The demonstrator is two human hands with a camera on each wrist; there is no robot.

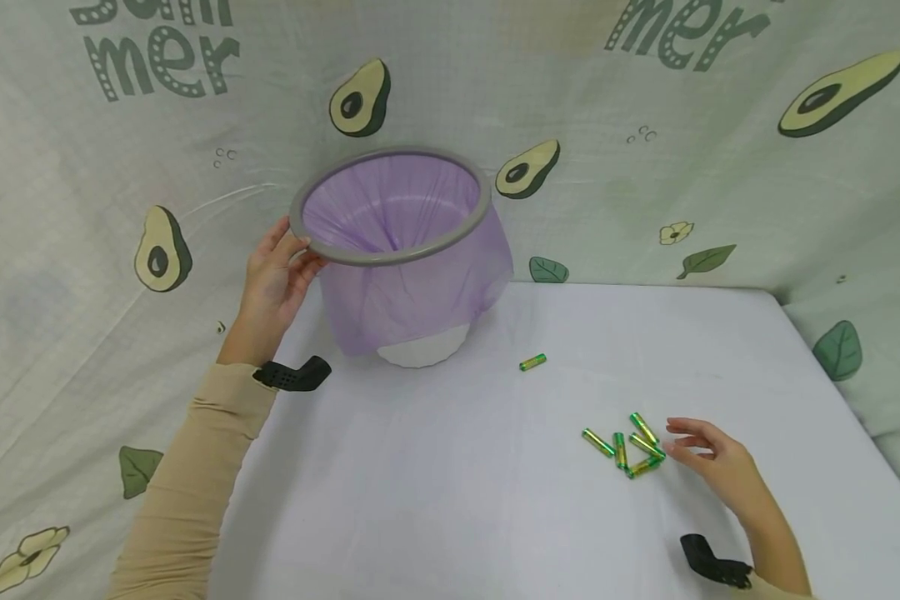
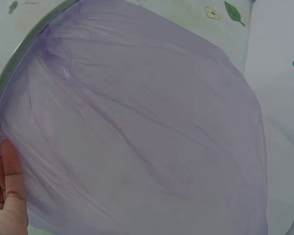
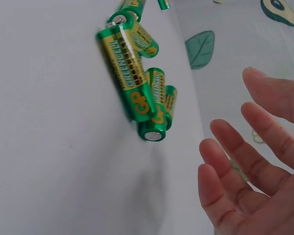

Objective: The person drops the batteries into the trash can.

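Observation:
My left hand (image 1: 276, 271) holds the left side of the grey rim (image 1: 390, 257) of a white waste bin (image 1: 423, 348). A thin purple bag (image 1: 412, 300) lines the bin and hangs down over its outside. In the left wrist view, my left fingers (image 2: 12, 176) lie against the bag just below the rim. On the right, my right hand (image 1: 712, 462) hovers beside a loose cluster of several green-and-gold batteries (image 1: 620, 450), its fingers loosely bent and holding nothing. The right wrist view shows a GP battery (image 3: 130, 73) lying nearest, with others overlapping behind it.
One battery (image 1: 532, 362) lies by itself between the bin and the cluster. The white tabletop (image 1: 435, 492) meets a hanging cloth (image 1: 435, 100) printed with avocados and leaves behind the bin. Its right edge slants down toward the front.

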